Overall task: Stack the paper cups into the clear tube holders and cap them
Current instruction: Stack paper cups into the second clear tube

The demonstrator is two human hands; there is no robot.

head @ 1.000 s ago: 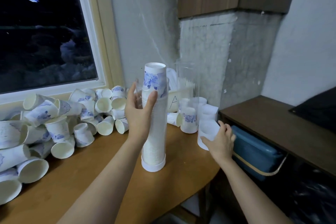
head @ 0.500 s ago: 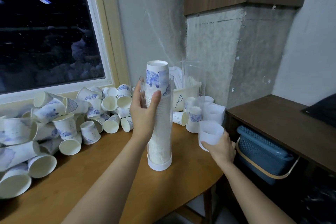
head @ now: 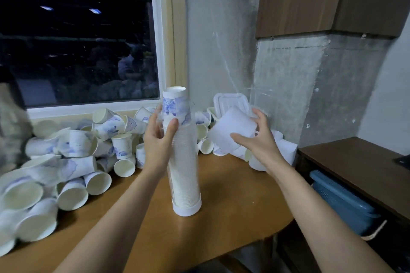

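Observation:
A clear tube holder (head: 185, 162) stands upright on the wooden table (head: 233, 201), filled with a tall stack of paper cups. The top cup (head: 175, 104), white with a blue print, sticks out above the tube's rim. My left hand (head: 160, 137) grips the tube near its top. My right hand (head: 258, 137) holds a white cap (head: 233, 131), raised and tilted, just to the right of the tube's top. A white base cap (head: 187, 206) closes the tube's bottom.
Several loose paper cups (head: 73, 162) lie piled along the window sill on the left. More white caps and cups (head: 279, 146) sit at the back right by the concrete wall. A blue basket (head: 341, 201) sits under a dark wooden shelf (head: 359, 166) on the right.
My right hand lifted the white cap off the table and brought it up and left toward the tube's top. My left hand stayed on the tube.

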